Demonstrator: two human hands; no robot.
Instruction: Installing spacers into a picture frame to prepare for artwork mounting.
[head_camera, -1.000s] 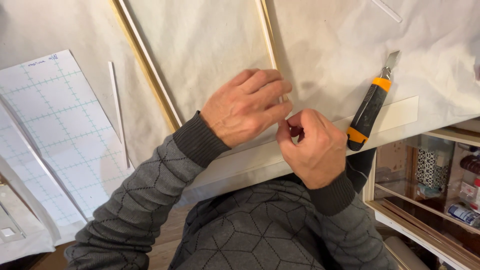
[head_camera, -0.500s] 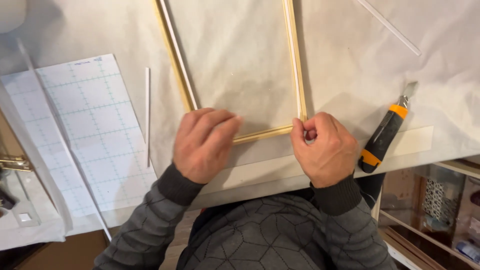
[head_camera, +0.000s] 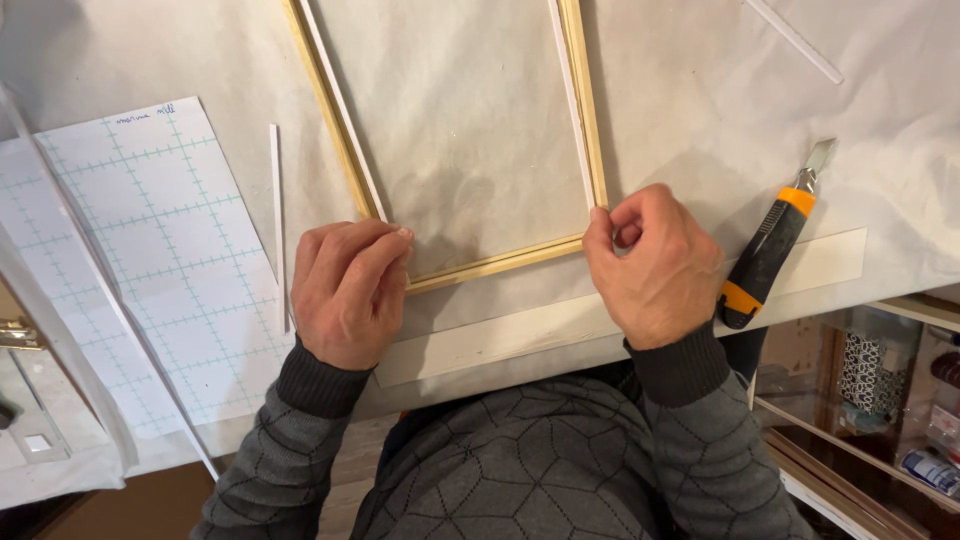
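Head view, looking straight down at my own two hands over the counter (head_camera: 700, 90), which is covered with a creased off-white paper sheet.

A light wooden rectangular frame (head_camera: 590, 120) lies flat on the paper in the upper middle of the view. Its two long sides run up out of the picture and its near rail crosses between my hands. Thin white strips sit along the inner edges of both long sides.

My left hand (head_camera: 345, 290) lies palm down on the near left corner of the frame, fingers curled together and pressing on the wood; it grips nothing that I can see. My right hand (head_camera: 655, 265) is at the near right corner, thumb and fingers pinched closed at the frame's corner where the white strip ends; whether the pinch is on the strip or the wood I cannot tell.

An orange-and-black utility knife (head_camera: 770, 250) lies on the paper just to the right of my right hand, blade end pointing away from me. A long flat cream-coloured strip (head_camera: 500, 340) lies along the near edge of the counter, under both wrists. A white grid-printed cutting sheet (head_camera: 150, 260) lies to the left, with a loose thin white stick (head_camera: 275, 200) between it and the frame. Another thin white stick (head_camera: 795, 40) lies at upper right.
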